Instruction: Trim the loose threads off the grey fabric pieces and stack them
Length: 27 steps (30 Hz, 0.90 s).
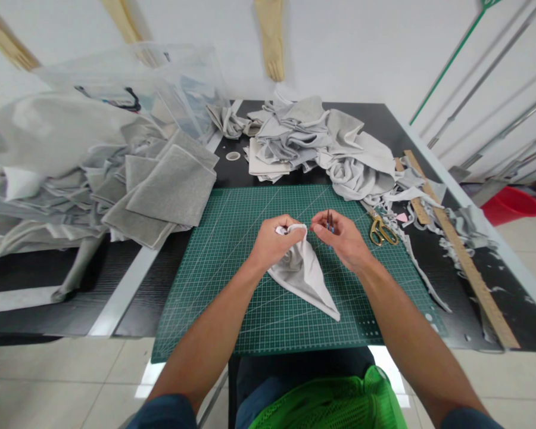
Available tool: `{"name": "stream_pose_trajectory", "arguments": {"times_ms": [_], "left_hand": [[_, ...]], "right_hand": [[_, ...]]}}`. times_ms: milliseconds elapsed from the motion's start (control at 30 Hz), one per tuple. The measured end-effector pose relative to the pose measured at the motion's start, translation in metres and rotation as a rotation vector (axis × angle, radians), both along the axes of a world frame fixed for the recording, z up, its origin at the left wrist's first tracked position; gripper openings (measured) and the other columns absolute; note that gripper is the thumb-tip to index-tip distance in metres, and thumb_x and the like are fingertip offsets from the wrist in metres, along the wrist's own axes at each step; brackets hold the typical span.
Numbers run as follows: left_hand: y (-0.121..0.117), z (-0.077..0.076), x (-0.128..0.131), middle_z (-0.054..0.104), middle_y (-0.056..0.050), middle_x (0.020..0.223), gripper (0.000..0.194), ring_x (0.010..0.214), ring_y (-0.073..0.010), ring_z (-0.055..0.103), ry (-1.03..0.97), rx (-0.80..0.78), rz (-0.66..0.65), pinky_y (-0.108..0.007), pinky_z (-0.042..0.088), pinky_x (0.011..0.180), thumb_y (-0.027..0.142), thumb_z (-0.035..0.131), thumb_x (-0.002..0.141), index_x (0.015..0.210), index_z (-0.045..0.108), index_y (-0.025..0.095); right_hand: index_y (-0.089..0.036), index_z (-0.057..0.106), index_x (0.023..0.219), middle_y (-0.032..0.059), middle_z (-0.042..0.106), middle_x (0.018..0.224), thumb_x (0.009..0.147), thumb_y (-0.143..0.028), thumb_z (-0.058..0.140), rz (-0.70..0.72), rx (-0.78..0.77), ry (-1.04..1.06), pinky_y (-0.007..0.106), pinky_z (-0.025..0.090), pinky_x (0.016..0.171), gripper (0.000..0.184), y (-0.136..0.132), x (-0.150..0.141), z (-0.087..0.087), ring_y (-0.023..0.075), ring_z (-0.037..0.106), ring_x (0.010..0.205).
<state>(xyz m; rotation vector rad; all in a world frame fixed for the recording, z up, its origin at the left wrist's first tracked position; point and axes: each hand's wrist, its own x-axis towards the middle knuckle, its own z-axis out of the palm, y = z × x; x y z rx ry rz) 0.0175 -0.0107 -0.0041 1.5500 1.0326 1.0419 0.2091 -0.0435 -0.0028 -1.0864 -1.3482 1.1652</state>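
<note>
No word, brand or number can be read clearly. The green sign [489, 3] beyond the bench's [375, 122] far right corner bears white characters, cut off above. Markings on the long wooden ruler [461, 249] along the right edge and the gridded cutting mat [232, 238] are too small to read.

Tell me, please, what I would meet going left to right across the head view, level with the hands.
Grey cloth stack, left hand gripping pale cloth, right hand holding small pointed tool, gold-handled scissors, long wooden ruler, red bucket.
</note>
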Motion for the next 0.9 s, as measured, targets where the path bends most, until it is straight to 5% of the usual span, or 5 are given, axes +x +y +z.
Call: {"name": "stream_pose_trajectory", "arguments": {"times_ms": [233,500,700,900], "left_hand": [[-0.001,-0.002,0.001,0.068,-0.001,0.076,0.028,0.069,-0.0143,0.060,-0.038,0.013,0.027,-0.027,0.047,0.063,0.032,0.078,0.073,0.069,0.053,0.019],[-0.001,0.001,0.001,0.070,0.002,0.076,0.035,0.061,-0.0120,0.059,-0.154,-0.042,0.019,-0.025,0.045,0.058,0.034,0.081,0.075,0.092,0.052,0.022],[-0.003,-0.002,0.002,0.069,0.002,0.077,0.032,0.066,-0.0136,0.062,-0.010,0.049,0.054,-0.026,0.046,0.062,0.034,0.080,0.076,0.091,0.055,0.022],[-0.008,-0.001,0.004,0.068,0.003,0.075,0.025,0.066,-0.0128,0.060,0.090,0.110,0.035,-0.025,0.045,0.062,0.031,0.079,0.077,0.090,0.061,0.021]], "right_hand": [[-0.023,0.061,0.119,0.0066,0.068,0.108,0.088,-0.049,0.072,0.108,0.044,-0.113,0.035,0.051,0.082,0.042,0.000,-0.001,-0.004,0.0203,0.062,0.091],[-0.025,0.055,0.142,0.0080,0.068,0.116,0.097,-0.041,0.058,-0.093,0.257,-0.351,0.041,0.049,0.097,0.048,0.002,-0.009,-0.014,0.0233,0.063,0.102],[-0.023,0.068,0.107,0.0019,0.064,0.085,0.089,-0.050,0.070,-0.123,0.083,-0.182,0.032,0.046,0.068,0.032,-0.003,-0.013,-0.002,0.0168,0.055,0.073],[-0.020,0.070,0.085,0.0003,0.061,0.074,0.080,-0.050,0.080,-0.115,-0.037,-0.062,0.029,0.038,0.060,0.032,0.000,-0.010,-0.008,0.0141,0.048,0.066]]}}
